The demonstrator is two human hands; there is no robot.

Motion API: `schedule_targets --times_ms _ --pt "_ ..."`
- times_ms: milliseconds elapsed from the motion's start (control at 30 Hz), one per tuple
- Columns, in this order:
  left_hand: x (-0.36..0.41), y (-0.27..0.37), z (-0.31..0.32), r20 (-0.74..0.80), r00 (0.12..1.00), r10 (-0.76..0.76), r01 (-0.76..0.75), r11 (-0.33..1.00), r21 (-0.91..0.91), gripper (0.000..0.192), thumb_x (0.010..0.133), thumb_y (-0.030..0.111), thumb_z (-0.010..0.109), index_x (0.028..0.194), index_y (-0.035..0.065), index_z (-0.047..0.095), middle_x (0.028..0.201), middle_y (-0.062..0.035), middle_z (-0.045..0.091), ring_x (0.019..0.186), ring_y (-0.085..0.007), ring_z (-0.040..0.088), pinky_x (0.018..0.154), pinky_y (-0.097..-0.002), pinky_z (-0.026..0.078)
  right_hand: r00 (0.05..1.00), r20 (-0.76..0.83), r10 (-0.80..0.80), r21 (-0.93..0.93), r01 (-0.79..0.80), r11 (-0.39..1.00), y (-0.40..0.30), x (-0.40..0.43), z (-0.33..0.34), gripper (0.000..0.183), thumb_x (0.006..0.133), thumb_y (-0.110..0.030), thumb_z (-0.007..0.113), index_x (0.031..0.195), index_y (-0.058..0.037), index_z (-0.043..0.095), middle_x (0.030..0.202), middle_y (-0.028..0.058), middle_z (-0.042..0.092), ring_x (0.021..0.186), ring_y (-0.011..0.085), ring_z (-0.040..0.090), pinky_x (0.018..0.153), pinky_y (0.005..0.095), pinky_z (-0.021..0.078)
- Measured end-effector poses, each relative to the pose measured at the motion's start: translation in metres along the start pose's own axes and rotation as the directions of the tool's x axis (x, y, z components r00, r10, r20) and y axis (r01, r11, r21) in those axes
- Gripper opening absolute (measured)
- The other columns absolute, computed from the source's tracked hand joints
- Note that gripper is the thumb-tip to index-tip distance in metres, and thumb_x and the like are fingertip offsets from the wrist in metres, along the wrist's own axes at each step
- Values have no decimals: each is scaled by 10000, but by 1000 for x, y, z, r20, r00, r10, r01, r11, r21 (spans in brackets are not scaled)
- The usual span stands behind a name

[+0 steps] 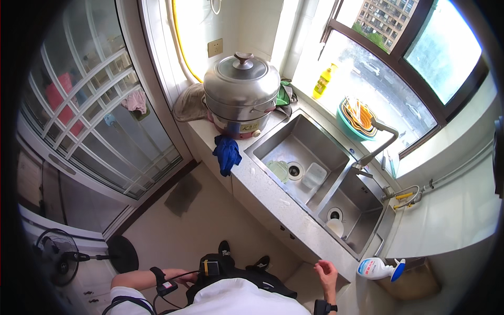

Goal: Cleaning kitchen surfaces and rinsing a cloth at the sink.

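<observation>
My right hand (pixel 327 272), fingers loosely curled and with nothing seen in it, is beside the near end of the pale countertop (pixel 271 193). A white spray bottle with a blue trigger (pixel 376 268) is the closest loose thing to its right. My left hand (pixel 186 278) hangs at my hip, its fingers mostly hidden by my dark clothing and a strapped-on device. Before me is a stainless double sink (pixel 322 193). Its larger basin holds a greenish plastic piece (pixel 278 171) and a clear plastic box (pixel 314 175); a whitish round dish (pixel 335 227) lies in the smaller one.
A large metal steamer pot (pixel 241 90) stands on the counter, a blue cloth (pixel 227 154) draped over the edge below it. Nested baskets (pixel 356 120) and a yellow pump bottle (pixel 323 82) line the windowsill. A fan (pixel 59 258) is at lower left, near a sliding door (pixel 94 118).
</observation>
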State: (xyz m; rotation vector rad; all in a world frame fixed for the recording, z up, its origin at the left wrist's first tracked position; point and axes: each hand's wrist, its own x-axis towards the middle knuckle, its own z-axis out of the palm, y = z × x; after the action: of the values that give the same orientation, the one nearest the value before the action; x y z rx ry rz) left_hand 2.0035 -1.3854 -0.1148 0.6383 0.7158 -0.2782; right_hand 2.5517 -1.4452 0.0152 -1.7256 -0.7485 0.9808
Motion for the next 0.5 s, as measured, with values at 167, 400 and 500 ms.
schedule_targets --times_ms 167,400,500 --pt "-24 18 1 -4 999 -43 42 993 -109 528 866 339 458 1283 41 328 1261 -114 411 1153 -223 406 904 -408 391 979 201 31 -136 -3 991 1 21 47 168 768 -47 596 928 -3 573 810 50 622 744 93 589 675 212 474" --pt "-49 17 -10 -22 997 -68 63 980 -187 509 864 321 452 1278 47 337 1258 -104 414 1151 -215 409 904 -408 391 910 391 136 -226 -49 973 23 35 89 163 802 -76 581 950 -10 563 806 38 604 743 98 576 657 218 472" --pt "-61 13 -16 -28 996 -79 72 975 -210 501 863 314 449 1275 50 341 1257 -99 416 1150 -211 410 903 -409 391 878 409 249 -215 -172 961 36 30 93 165 803 -79 580 952 -10 563 813 39 605 741 101 577 660 219 473"
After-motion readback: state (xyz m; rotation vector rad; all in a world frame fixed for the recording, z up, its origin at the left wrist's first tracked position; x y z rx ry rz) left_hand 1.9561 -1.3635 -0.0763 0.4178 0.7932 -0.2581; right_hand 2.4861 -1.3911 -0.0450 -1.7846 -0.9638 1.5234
